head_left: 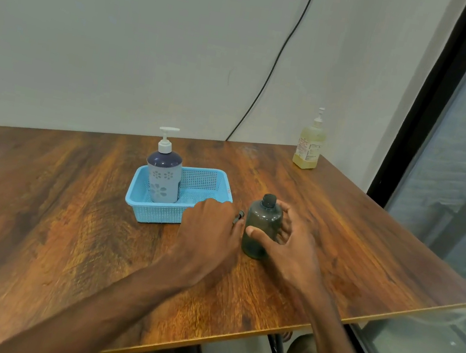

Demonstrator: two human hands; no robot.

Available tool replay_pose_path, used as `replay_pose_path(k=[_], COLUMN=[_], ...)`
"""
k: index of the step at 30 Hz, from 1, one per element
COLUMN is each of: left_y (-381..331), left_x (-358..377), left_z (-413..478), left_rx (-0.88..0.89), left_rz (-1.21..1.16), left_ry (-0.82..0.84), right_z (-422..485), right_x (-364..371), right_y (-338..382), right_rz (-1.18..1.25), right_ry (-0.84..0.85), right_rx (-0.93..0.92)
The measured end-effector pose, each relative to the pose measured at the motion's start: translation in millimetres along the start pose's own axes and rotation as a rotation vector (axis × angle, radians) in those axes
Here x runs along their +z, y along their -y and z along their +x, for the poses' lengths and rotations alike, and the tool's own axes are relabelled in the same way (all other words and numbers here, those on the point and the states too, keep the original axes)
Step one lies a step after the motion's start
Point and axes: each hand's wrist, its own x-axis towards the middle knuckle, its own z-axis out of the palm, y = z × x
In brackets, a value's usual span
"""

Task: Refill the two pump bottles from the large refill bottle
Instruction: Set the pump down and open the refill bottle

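A dark grey translucent bottle point(260, 229) stands upright on the wooden table point(67, 211) with its neck open and no pump on it. My right hand point(291, 246) wraps around it, thumb on the front and fingers behind. My left hand point(210, 233) rests on the table just left of the bottle, fingers closed on a small black pump part point(239, 217) that sticks out near the knuckles. A blue-and-white pump bottle point(163, 174) with a white pump stands in the left end of a light blue basket point(206, 184). The large yellowish refill bottle point(309, 147) stands at the far right corner.
A black cable point(274, 61) hangs down the wall behind the table. The table's right edge point(418, 306) runs next to a large window with a black frame. My knee shows below the front edge.
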Motion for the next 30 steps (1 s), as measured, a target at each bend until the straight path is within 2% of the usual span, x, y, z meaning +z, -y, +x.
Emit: replay_pose_path(k=[6, 13, 20, 25, 30], left_y=[0, -1, -4, -13, -13], left_x=[-12, -14, 15, 53, 97], left_z=[14, 47, 117, 183, 230], left_rx=[0.009, -0.018, 0.098, 0.208, 0.242], left_rz=[-0.034, -0.102, -0.29, -0.268, -0.086], left_ry=[-0.017, 0.017, 0.051, 0.245, 0.631], right_z=[5, 21, 60, 112, 179], right_x=[-18, -39, -56, -62, -71], right_y=[-8, -8, -15, -43, -88], right_rz=[0.023, 0.099, 0.125, 0.086, -0.014], right_ry=[0.094, 0.179, 0.026, -0.087, -0.143], right_rx=[0.108, 0.095, 0.133, 0.227, 0.306])
